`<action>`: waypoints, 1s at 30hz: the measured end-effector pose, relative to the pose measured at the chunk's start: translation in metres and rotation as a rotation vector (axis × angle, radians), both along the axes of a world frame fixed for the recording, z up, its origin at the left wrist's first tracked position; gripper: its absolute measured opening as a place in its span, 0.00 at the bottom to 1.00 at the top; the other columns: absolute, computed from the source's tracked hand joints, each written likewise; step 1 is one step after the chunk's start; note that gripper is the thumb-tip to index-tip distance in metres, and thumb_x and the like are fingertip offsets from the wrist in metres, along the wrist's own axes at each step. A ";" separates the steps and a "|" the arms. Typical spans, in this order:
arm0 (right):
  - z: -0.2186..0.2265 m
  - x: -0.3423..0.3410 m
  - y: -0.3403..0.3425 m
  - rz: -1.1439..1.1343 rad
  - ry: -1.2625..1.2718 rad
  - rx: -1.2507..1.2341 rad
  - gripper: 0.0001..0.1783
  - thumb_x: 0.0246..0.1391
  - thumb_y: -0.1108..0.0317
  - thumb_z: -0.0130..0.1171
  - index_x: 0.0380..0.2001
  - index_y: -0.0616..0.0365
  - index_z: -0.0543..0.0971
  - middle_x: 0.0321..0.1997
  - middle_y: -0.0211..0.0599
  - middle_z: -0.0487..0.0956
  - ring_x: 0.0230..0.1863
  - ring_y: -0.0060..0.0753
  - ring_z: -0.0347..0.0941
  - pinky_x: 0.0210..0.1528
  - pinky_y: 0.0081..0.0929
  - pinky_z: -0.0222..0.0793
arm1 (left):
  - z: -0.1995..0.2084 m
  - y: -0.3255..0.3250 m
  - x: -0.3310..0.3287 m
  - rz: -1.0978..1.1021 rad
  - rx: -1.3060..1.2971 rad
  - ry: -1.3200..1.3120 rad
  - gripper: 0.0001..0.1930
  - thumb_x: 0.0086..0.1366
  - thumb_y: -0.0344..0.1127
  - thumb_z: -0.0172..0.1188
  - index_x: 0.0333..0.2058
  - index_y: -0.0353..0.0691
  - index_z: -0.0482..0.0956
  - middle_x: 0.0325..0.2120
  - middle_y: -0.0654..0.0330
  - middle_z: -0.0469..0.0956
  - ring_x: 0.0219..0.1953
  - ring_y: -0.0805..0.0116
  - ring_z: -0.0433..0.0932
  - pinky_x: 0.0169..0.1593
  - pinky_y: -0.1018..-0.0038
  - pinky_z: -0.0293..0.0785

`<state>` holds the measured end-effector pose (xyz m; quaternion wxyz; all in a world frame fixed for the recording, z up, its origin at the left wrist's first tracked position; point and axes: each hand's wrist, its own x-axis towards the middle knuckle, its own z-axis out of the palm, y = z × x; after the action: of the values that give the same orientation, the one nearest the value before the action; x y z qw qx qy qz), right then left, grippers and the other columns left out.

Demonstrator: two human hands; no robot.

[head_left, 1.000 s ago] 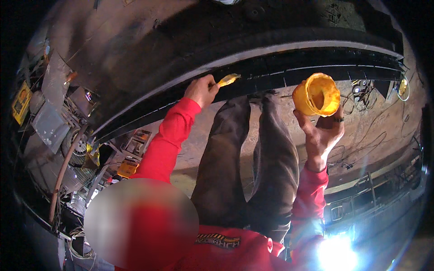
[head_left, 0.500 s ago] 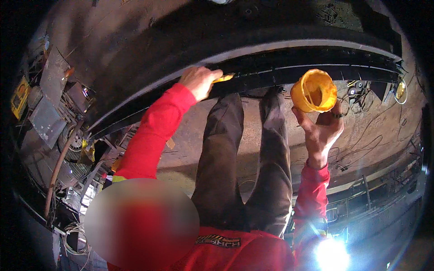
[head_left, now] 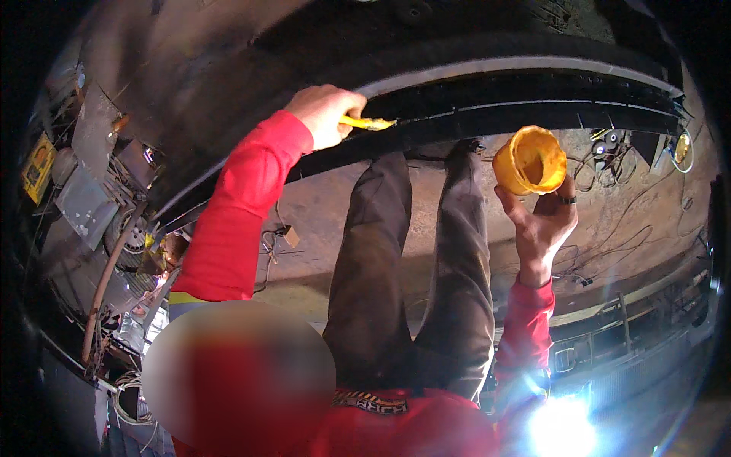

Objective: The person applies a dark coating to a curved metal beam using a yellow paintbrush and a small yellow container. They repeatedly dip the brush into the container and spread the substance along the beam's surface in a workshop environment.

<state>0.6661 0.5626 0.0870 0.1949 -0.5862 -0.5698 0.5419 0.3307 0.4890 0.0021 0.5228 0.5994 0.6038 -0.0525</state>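
Note:
My left hand (head_left: 324,114) is closed around the handle of a small yellow brush (head_left: 367,123). The brush points right, and its tip is at the seam of a long black metal beam (head_left: 495,119); whether it touches is hard to tell. On the right, my right hand (head_left: 542,228) grips an orange-yellow cup (head_left: 509,169) from below with the fingers spread around it. The cup's open mouth is turned partly toward me, and its inside is smeared with a yellow-orange coating. It is held apart from the beam, on its near side.
Metal sheets (head_left: 85,204), a yellow case (head_left: 38,169) and a brown hose (head_left: 103,282) crowd the left side. Cables (head_left: 609,171) lie on the rusty floor (head_left: 647,206) at right. My legs (head_left: 373,251) reach toward the beam. A bright light (head_left: 562,428) glares at lower right.
My left hand has shifted a little left and up, and more of the brush shows now. The cup in my right hand sits slightly lower in view.

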 end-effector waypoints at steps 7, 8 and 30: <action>0.002 -0.006 0.004 0.011 -0.020 -0.002 0.37 0.36 0.69 0.80 0.50 0.65 0.73 0.49 0.40 0.78 0.52 0.32 0.75 0.61 0.32 0.66 | -0.014 -0.035 0.008 0.373 -0.016 0.160 0.10 0.62 0.38 0.62 0.35 0.37 0.80 0.29 0.46 0.81 0.34 0.46 0.81 0.38 0.60 0.76; 0.002 -0.009 0.005 -0.002 -0.009 -0.013 0.36 0.36 0.69 0.80 0.50 0.65 0.73 0.49 0.40 0.78 0.52 0.32 0.75 0.61 0.32 0.66 | -0.016 -0.040 0.018 0.377 0.001 0.213 0.10 0.63 0.40 0.60 0.34 0.39 0.80 0.29 0.47 0.81 0.34 0.44 0.80 0.38 0.55 0.75; -0.003 -0.016 0.008 0.011 0.017 -0.014 0.37 0.35 0.70 0.80 0.50 0.65 0.74 0.48 0.38 0.78 0.51 0.30 0.75 0.60 0.30 0.65 | 0.006 -0.076 0.013 0.156 0.222 0.104 0.13 0.51 0.22 0.59 0.37 0.41 0.75 0.25 0.49 0.78 0.33 0.45 0.78 0.34 0.53 0.72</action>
<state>0.6503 0.5710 0.0837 0.1929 -0.5795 -0.5677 0.5520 0.3435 0.4126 0.0082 0.4238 0.6012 0.6770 0.0243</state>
